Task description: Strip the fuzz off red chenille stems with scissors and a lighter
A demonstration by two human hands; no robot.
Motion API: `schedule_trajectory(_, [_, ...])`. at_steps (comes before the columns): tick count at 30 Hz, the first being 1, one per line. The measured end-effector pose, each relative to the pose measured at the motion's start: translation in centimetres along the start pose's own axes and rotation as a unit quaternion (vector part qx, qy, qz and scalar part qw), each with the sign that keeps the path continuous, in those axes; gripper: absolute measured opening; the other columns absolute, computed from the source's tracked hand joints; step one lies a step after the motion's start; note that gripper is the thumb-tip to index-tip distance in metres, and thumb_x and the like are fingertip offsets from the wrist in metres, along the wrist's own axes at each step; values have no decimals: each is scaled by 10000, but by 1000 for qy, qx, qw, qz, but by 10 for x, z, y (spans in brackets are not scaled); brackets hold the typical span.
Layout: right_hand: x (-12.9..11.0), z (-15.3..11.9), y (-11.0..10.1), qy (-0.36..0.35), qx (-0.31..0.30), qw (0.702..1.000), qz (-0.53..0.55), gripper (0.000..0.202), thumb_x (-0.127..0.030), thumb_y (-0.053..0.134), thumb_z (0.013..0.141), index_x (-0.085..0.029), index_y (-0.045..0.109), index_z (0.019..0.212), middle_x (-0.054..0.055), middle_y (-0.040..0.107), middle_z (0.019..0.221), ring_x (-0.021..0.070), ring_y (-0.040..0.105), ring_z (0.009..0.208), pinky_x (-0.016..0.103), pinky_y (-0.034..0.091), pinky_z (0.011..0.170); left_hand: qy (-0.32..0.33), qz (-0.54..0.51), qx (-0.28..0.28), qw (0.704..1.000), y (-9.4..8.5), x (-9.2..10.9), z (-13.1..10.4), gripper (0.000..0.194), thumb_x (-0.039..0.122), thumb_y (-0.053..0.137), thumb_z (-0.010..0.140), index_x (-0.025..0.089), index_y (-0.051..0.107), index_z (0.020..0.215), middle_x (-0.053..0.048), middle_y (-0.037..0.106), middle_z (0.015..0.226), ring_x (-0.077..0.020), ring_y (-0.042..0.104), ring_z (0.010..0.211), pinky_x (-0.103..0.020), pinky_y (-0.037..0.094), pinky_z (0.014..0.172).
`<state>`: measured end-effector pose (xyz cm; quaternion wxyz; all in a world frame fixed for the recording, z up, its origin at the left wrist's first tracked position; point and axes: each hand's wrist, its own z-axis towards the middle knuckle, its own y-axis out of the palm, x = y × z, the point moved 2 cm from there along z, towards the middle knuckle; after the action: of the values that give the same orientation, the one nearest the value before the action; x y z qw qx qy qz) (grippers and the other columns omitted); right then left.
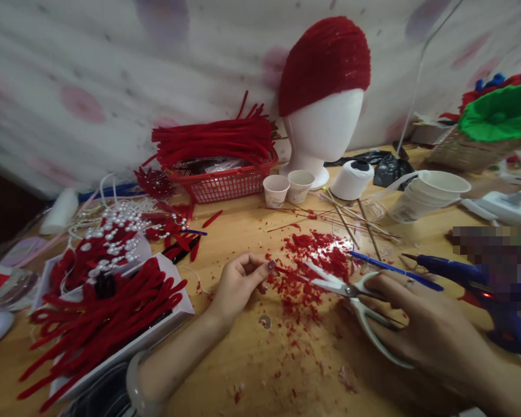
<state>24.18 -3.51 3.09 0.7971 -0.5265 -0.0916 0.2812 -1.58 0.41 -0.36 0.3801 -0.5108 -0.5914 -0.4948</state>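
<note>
Between thumb and fingers, my left hand (245,281) pinches a thin red fuzzy strip (285,270), which points right toward the scissors. My right hand (429,324) has its fingers through the pale-handled scissors (335,285), whose blades are parted near the strip's free end. Whether the blades touch the strip I cannot tell. Below and behind the strip, red fuzz clippings (315,252) lie scattered over the wooden table (226,370).
A white box (173,324) of red fuzzy stems stands at left, beside pearl strings (117,231). Behind are a red basket (230,184), paper cups (276,191), a foam head (325,127) and a thread cone (351,180). A blue glue gun (464,278) with a lit red light lies right, near a blue pen (395,270).
</note>
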Motion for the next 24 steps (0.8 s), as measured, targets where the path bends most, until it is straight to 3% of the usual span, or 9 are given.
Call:
schedule_trajectory(5, [14,10,-13,38,19,999,-13,184,-414,554,827,-238,529,874,74,597,730,206,564,586,330,396,485,-11,16,-5,1000,0,2,-1,375,464,808,571,154,613,649,47,548,549,-63,453,469,-194,379,463])
schedule_trajectory(11, [3,33,-14,12,1,999,32,209,-386,592,816,-217,550,932,84,622,822,206,589,669,338,443,578,-8,15,-36,999,3,5,-3,327,422,831,533,153,653,588,38,553,495,-65,429,461,-206,352,478])
schedule_trajectory(13, [0,39,-14,26,3,998,63,197,-389,600,808,-211,576,888,67,614,743,188,562,612,320,422,538,0,15,-43,999,3,6,-4,313,418,831,527,158,661,562,33,556,487,-71,428,465,-213,346,480])
schedule_trajectory(15, [0,45,-11,67,-32,985,158,198,-403,589,816,-206,591,842,37,593,658,159,528,539,284,394,467,5,19,-48,999,3,7,-5,304,416,834,513,161,670,542,26,564,485,-76,429,470,-217,343,483])
schedule_trajectory(17, [1,51,-4,112,-125,931,324,241,-426,520,858,-200,601,836,22,588,626,142,523,501,253,392,421,1,24,-58,998,3,7,-5,296,416,838,504,164,686,533,19,571,480,-78,426,469,-219,333,478])
schedule_trajectory(19, [-2,58,5,144,-208,840,480,359,-450,366,918,-189,607,863,46,618,675,150,562,530,257,436,434,-5,29,-70,997,2,7,-5,294,426,838,502,166,706,543,13,578,480,-76,416,464,-218,316,466])
schedule_trajectory(21, [-6,64,12,176,-237,767,569,479,-419,202,955,-172,608,891,76,631,741,157,591,588,279,478,487,-5,34,-81,996,2,8,-6,304,437,840,495,164,723,559,10,576,474,-72,399,451,-217,295,449])
schedule_trajectory(24, [-14,70,20,205,-231,711,633,486,-309,150,959,-148,601,879,85,609,771,150,599,680,292,508,590,-2,44,-92,995,1,8,-7,326,454,840,493,156,732,570,21,533,427,-63,353,413,-219,257,421])
